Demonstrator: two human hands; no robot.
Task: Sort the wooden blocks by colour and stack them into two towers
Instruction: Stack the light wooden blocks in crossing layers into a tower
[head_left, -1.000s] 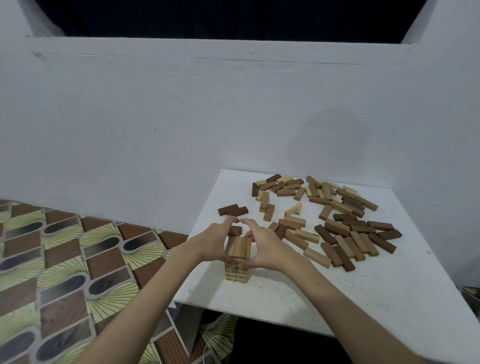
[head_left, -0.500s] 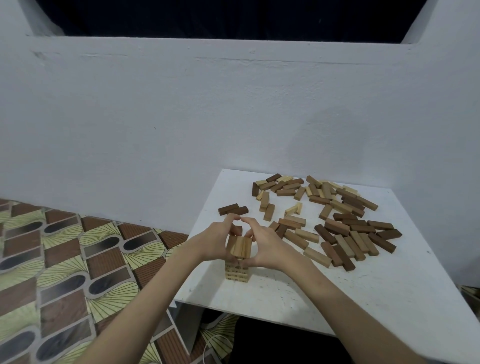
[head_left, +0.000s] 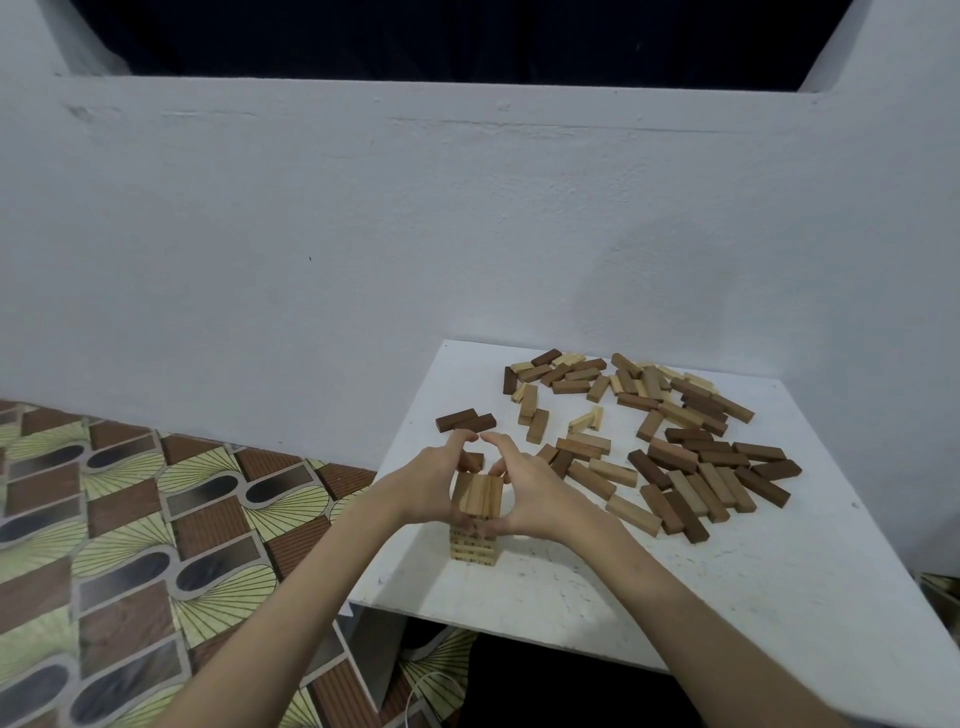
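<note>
- A white table (head_left: 727, 587) with a scuffed, speckled top stands against a pale painted wall (head_left: 363, 234).
- A dark opening (head_left: 457, 36) runs above the wall.
- Patterned flooring (head_left: 130, 519) shows brown, green and dark shapes.

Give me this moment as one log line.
both hands cup light tower | loose blocks behind, unsorted

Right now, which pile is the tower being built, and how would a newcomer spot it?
Start at the white table and go to its near left corner. There the light tower stands upright between the left hand and the right hand. Unlike the loose blocks lying flat further back, it is stacked in layers.
</note>
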